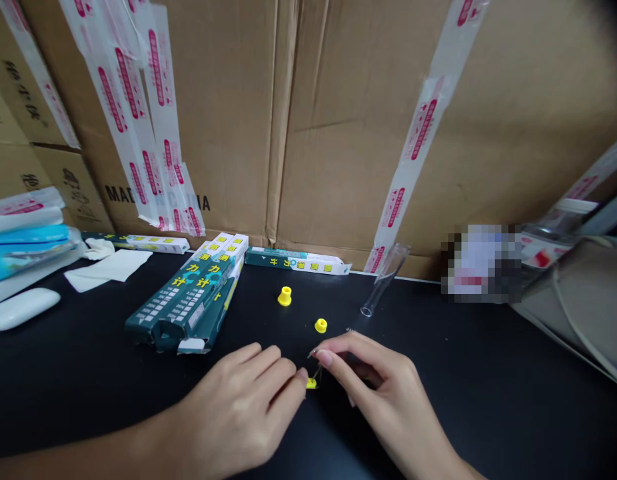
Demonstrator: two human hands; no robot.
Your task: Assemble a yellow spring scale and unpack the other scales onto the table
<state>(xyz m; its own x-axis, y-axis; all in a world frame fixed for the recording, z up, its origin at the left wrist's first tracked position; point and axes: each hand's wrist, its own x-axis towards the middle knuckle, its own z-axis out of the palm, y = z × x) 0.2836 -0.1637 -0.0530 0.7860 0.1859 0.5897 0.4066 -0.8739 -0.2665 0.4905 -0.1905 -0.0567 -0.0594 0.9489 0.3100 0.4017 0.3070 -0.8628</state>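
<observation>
Bare left hand (238,400) and right hand (388,383), slim fingers (356,345), a rounded right thumbnail (326,359), bare forearms (113,443).

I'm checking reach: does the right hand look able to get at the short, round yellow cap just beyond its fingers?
Probably yes: nothing visible stands between the right hand and the yellow cap, though the fingers pinch what looks like thin metal wire, perhaps needing release first.

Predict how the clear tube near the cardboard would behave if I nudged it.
The clear tube would probably roll or slide sideways, since it looks round and seems to lean against the cardboard. It is likely light for its size, as it appears hollow and thin-walled. Its straight shape suggests it's stiff rather than floppy.
</observation>
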